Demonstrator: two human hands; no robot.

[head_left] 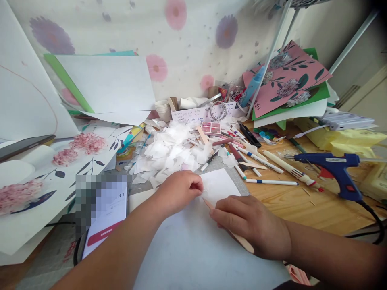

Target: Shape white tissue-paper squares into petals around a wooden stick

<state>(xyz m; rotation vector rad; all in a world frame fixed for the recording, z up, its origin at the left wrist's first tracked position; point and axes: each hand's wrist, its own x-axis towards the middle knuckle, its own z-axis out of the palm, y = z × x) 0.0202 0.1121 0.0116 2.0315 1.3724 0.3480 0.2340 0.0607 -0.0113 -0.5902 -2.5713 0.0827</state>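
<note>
My right hand [248, 225] grips a wooden craft stick [243, 242], its pointed end aimed left toward my other hand. My left hand [179, 191] is closed in a pinch over the white paper sheet [222, 181]. Whatever lies between its fingertips is too small and pale to make out. Just beyond my hands lies a heap of torn white tissue paper pieces [169, 147]. A larger pale sheet [187, 257] spreads beneath both hands toward my body.
Markers [271, 182] and sticks lie scattered to the right, near a blue glue gun [335, 165] with its black cord. A phone [110, 213] lies left of my left forearm. Flower pictures [87, 143] stand or lie at left and back right [290, 76]. Paper cups [162, 109] stand behind.
</note>
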